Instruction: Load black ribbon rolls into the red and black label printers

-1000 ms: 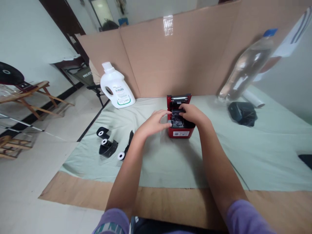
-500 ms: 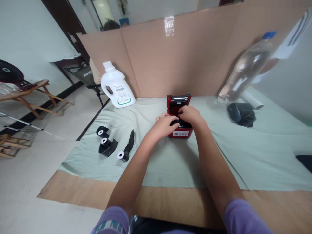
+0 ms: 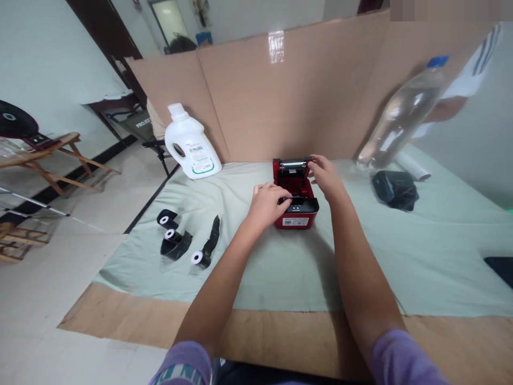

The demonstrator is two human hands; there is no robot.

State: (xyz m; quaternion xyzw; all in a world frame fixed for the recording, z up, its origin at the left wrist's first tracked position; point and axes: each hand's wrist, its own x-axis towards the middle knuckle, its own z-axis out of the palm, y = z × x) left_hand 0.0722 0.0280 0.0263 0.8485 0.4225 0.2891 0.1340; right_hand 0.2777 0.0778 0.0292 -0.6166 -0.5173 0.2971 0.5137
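Observation:
A small red and black receipt printer (image 3: 296, 219) stands on the cloth in front of me, its lid (image 3: 294, 166) raised and tipped back. My left hand (image 3: 267, 203) grips the printer's left side, the thumb bent over the front edge of its opening. At the lid's upper right corner, my right hand (image 3: 325, 175) has its fingers bent around the edge. What lies deep inside the printer is partly hidden by the left hand and shadow.
Several black paper rolls (image 3: 201, 259) lie at the left. A white jug (image 3: 192, 144) and a clear bottle (image 3: 404, 117) stand by the cardboard wall (image 3: 296, 101). A dark wrapped bundle (image 3: 395, 190) and a white tube (image 3: 414, 167) lie at the right. Another person's arm (image 3: 449, 108) shows behind the bottle.
My right hand has moved from inside the printer up and right to the lid's corner. My left hand stays at the printer's left side.

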